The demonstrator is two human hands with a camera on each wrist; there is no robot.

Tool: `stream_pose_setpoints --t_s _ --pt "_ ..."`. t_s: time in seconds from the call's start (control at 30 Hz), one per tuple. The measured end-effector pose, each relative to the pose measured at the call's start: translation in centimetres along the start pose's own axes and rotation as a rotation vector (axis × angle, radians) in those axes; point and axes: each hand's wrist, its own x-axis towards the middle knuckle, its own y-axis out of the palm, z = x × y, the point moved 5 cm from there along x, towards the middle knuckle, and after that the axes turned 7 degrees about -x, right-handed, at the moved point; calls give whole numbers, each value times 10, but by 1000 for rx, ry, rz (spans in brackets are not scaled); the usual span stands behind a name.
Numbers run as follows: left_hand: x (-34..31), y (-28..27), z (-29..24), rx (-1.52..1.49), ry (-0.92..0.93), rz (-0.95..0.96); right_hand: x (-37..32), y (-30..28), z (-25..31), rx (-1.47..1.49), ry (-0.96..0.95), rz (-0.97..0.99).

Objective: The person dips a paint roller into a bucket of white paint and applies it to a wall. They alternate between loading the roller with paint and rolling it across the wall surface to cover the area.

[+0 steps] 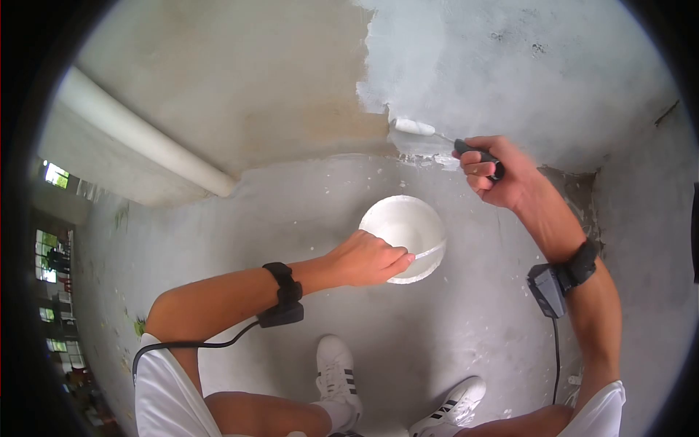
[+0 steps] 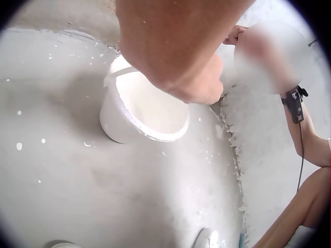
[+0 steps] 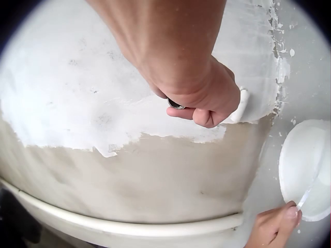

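My right hand [image 1: 504, 175] grips the dark handle of a small paint roller [image 1: 413, 127], fingers wrapped round it. The roller's white sleeve lies against the wall low down, at the edge of the white paint. In the right wrist view that sleeve [image 3: 241, 105] shows just past the knuckles. My left hand [image 1: 370, 259] holds the white bail handle [image 1: 429, 251] of a white bucket [image 2: 115, 118]. Pale paint is inside the bucket, which stands at floor level below the roller. My left forearm covers part of its rim in the left wrist view.
White paint [image 1: 466, 65] covers the wall's right part; bare grey-brown plaster [image 1: 255, 80] lies left. A white pipe [image 1: 145, 135] runs along the left. Paint specks dot the concrete floor [image 1: 284, 218]. My white shoes [image 1: 336, 371] stand near the bucket. Cables hang from both wrist cameras.
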Motion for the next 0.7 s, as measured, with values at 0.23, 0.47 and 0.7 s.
stream_pose_setpoints --t_s 0.23,0.47,0.7 --pt "2 -13 -14 -42 110 -176 46 -23 -36 -141 50 9" --pt "-7 -26 -1 177 277 -327 -41 -23 -1 -1107 -275 -238" --pt "6 -19 4 51 73 -211 -91 -71 -30 -1210 -569 -351"
